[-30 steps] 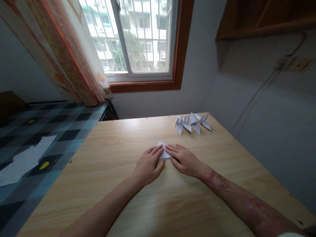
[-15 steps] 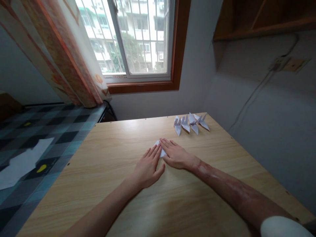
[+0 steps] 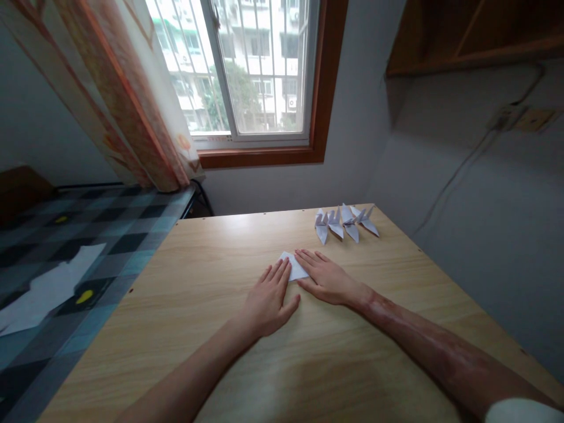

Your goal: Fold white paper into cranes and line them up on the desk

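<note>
A small folded sheet of white paper [image 3: 296, 268] lies flat on the wooden table [image 3: 207, 264], partly covered by my fingers. My left hand [image 3: 271, 299] rests palm down with its fingertips on the paper's left edge and its thumb stretched to the right. On the other side, my right hand [image 3: 326, 275] lies flat, fingers extended over the paper's right part. Both hands are open, neither gripping anything. Beyond my right hand, several folded paper cranes [image 3: 348, 224] stand in a row near the table's far right corner.
To the left is a bed with a checked cover [image 3: 132, 214], where white paper sheets [image 3: 53, 288] lie. A window [image 3: 264, 76] and curtain [image 3: 132, 106] are ahead. A cable [image 3: 453, 179] hangs along the right wall below a wooden shelf [image 3: 476, 61].
My right hand has slid to the right, away from my left fingertips, so more of the folded paper shows between them. The whole view has shifted slightly.
</note>
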A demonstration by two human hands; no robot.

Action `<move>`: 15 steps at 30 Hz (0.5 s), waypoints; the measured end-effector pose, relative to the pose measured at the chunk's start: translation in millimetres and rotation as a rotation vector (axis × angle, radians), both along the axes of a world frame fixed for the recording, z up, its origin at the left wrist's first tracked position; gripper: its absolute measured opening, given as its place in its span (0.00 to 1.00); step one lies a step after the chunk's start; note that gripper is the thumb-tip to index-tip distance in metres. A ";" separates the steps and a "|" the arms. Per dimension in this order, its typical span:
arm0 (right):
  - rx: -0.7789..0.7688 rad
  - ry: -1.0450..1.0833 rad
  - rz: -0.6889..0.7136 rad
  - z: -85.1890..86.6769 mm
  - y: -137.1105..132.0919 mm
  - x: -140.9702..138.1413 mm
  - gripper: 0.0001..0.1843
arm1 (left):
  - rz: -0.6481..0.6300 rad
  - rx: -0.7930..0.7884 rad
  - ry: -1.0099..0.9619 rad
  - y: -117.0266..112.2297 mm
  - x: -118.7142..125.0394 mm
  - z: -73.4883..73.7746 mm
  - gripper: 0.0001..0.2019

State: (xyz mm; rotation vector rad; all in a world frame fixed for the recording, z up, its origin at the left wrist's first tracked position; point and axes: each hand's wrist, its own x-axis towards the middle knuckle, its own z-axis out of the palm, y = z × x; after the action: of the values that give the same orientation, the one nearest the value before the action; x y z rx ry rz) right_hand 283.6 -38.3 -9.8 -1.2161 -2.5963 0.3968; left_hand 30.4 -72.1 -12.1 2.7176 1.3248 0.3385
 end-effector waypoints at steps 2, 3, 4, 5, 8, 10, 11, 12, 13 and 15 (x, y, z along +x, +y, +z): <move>0.004 -0.011 -0.005 -0.5 -9.4 10.9 0.41 | 0.007 -0.007 0.010 -0.1 -1.0 0.1 0.39; 0.008 -0.011 -0.008 -0.5 -14.7 16.2 0.41 | 0.006 -0.011 0.015 -0.1 -1.5 0.4 0.39; 0.011 -0.010 -0.015 -0.4 -20.4 21.3 0.41 | 0.006 -0.013 0.017 -0.2 -2.0 1.2 0.39; 0.014 -0.012 -0.022 -0.2 -26.3 26.3 0.41 | 0.005 -0.013 0.014 -0.2 -2.4 2.3 0.39; 0.015 -0.023 -0.047 0.2 -42.3 39.5 0.40 | -0.004 -0.005 -0.017 1.7 -3.3 8.7 0.37; 0.018 -0.018 -0.060 0.1 -49.3 45.6 0.40 | -0.012 0.006 -0.038 5.7 -3.7 15.7 0.35; 0.021 -0.012 -0.062 -0.2 -51.3 47.5 0.40 | -0.015 0.011 -0.041 8.7 -3.9 19.9 0.32; 0.023 -0.004 -0.063 -0.6 -52.3 48.7 0.40 | -0.019 0.014 -0.035 12.3 -4.0 24.4 0.28; 0.025 0.003 -0.063 -1.0 -52.7 49.3 0.39 | -0.025 0.014 -0.021 16.2 -4.2 29.1 0.24; 0.025 0.022 -0.071 -1.8 -52.2 49.2 0.40 | -0.045 0.002 0.018 23.9 -4.4 38.6 0.17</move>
State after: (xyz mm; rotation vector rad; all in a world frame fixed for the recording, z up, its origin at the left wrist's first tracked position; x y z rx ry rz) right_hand 332.8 -90.5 -11.6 -1.2840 -2.5243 0.3607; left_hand 26.0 -48.2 26.5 2.7534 1.2668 0.3132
